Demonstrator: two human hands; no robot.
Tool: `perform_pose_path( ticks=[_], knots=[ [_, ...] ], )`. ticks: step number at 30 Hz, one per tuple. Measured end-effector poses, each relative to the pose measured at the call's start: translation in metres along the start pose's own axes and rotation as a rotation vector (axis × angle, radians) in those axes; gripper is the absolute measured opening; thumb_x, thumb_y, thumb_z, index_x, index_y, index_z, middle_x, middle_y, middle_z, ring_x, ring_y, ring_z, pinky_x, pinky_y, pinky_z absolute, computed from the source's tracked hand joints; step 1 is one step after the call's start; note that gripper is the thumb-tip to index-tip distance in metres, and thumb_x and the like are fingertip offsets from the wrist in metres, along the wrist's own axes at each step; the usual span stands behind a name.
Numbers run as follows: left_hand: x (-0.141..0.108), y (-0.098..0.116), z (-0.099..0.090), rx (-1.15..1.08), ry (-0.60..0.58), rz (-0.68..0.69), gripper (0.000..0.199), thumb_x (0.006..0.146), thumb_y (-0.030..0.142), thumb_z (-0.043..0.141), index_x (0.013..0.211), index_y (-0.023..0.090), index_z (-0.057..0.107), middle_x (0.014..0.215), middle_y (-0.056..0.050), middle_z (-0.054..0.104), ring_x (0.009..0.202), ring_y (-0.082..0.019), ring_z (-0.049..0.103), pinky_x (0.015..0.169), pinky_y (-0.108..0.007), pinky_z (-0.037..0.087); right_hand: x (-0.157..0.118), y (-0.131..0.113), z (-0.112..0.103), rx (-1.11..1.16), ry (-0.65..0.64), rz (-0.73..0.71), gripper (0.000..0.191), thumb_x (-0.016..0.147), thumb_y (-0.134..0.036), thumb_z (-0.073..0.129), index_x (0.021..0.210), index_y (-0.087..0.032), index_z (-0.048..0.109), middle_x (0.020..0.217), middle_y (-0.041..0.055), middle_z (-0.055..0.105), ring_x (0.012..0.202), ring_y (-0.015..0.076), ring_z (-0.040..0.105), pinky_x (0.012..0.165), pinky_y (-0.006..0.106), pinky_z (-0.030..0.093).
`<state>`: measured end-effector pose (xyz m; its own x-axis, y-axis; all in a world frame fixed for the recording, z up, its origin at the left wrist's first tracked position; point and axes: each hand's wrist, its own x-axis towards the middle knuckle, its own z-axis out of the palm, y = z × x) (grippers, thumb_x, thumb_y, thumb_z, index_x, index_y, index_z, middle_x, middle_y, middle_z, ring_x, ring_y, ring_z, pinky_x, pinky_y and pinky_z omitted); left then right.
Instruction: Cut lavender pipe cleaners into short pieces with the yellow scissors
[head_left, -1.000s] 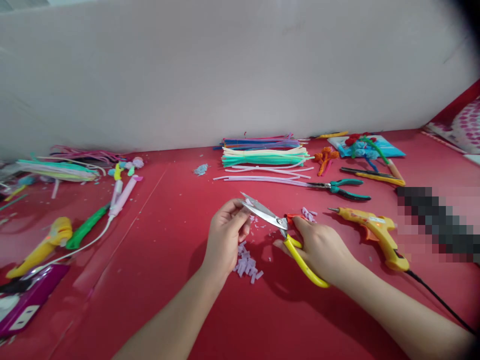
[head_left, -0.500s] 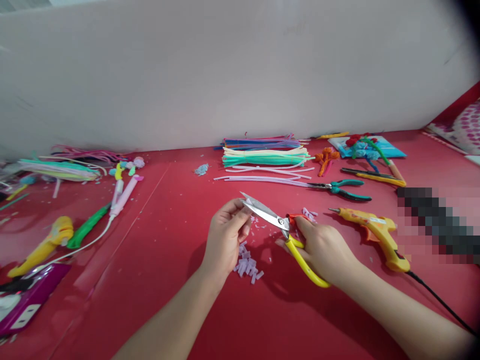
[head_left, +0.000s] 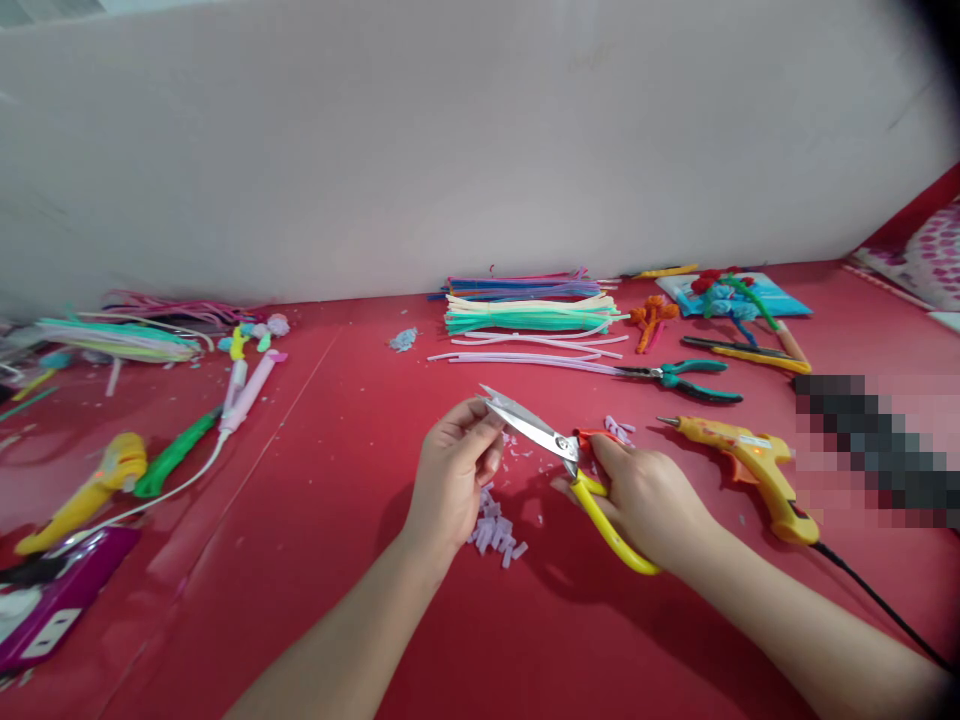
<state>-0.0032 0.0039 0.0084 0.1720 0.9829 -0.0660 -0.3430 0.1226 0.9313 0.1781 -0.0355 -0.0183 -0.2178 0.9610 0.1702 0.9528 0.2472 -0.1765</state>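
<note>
My left hand (head_left: pixel 457 460) is closed in a pinch, thumb against forefinger, on a small lilac pipe cleaner piece (head_left: pixel 497 402), mostly hidden by the fingers. The scissors' (head_left: pixel 532 428) blades, slightly apart, meet it at the fingertips. Wrapped round the scissors' red and yellow handles is my right hand (head_left: pixel 649 500). Below the blades, a heap of short lilac pieces (head_left: pixel 493 530) lies on the red table (head_left: pixel 315 600), with fine lilac crumbs above it. More lilac cuttings (head_left: pixel 619 429) lie just beyond my right hand.
Bundled pipe cleaners (head_left: pixel 529 314) and loose lilac ones (head_left: pixel 525 358) lie toward the wall. Teal-handled pliers (head_left: pixel 686 380) and a yellow glue gun (head_left: pixel 742 465) with a black cord are on the right. A purple power strip (head_left: pixel 82 590) and a pink-white tool (head_left: pixel 251 390) sit left.
</note>
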Motion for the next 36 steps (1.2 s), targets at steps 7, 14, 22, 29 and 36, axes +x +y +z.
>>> perform_pose_path(
  ticks=[7,14,22,29,36],
  knots=[
    [0.0002,0.0014,0.0008,0.001,0.009,-0.003,0.009,0.070,0.024,0.055,0.070,0.015,0.052,0.049,0.005,0.040,0.040,-0.002,0.031,0.036,-0.017,0.019,0.0005,-0.0011,-0.0007,0.009,-0.015,0.010,0.038,0.076,-0.055,0.028,0.068,-0.019,0.040,0.047,-0.0008,0.047,0.040,0.0111,0.044,0.043,0.024,0.016],
    [0.0002,0.0013,0.0004,-0.008,0.000,0.001,0.009,0.070,0.024,0.055,0.072,0.015,0.053,0.053,0.004,0.044,0.040,-0.002,0.032,0.036,-0.017,0.018,0.0000,-0.0022,-0.0011,0.028,-0.020,0.015,0.036,0.076,-0.054,0.030,0.066,-0.020,0.037,0.045,-0.0024,0.043,0.041,0.0106,0.042,0.043,0.023,0.017],
    [0.0001,0.0016,-0.0002,-0.011,-0.008,-0.001,0.010,0.071,0.024,0.054,0.076,0.015,0.053,0.061,0.002,0.050,0.041,-0.002,0.032,0.036,-0.017,0.019,0.0021,-0.0019,-0.0047,0.050,-0.067,0.059,0.036,0.075,-0.054,0.032,0.063,-0.020,0.037,0.044,-0.0025,0.042,0.039,0.0102,0.040,0.042,0.022,0.017],
    [0.0006,-0.0007,0.0001,0.013,-0.060,-0.026,0.012,0.073,0.026,0.052,0.076,0.015,0.050,0.069,0.000,0.053,0.042,-0.002,0.034,0.037,-0.017,0.019,0.0050,-0.0012,-0.0077,0.054,-0.044,0.201,0.033,0.071,-0.054,0.037,0.067,-0.021,0.039,0.051,-0.0015,0.048,0.044,0.0118,0.044,0.043,0.021,0.019],
    [-0.0016,-0.0069,0.0040,0.102,-0.173,-0.197,0.016,0.072,0.030,0.051,0.079,0.015,0.052,0.070,-0.001,0.055,0.039,-0.001,0.033,0.036,-0.017,0.017,0.0090,-0.0012,-0.0063,0.441,-0.078,0.224,0.029,0.074,-0.047,0.038,0.065,-0.020,0.042,0.055,-0.0012,0.050,0.050,0.0108,0.044,0.047,0.021,0.027]
  ],
)
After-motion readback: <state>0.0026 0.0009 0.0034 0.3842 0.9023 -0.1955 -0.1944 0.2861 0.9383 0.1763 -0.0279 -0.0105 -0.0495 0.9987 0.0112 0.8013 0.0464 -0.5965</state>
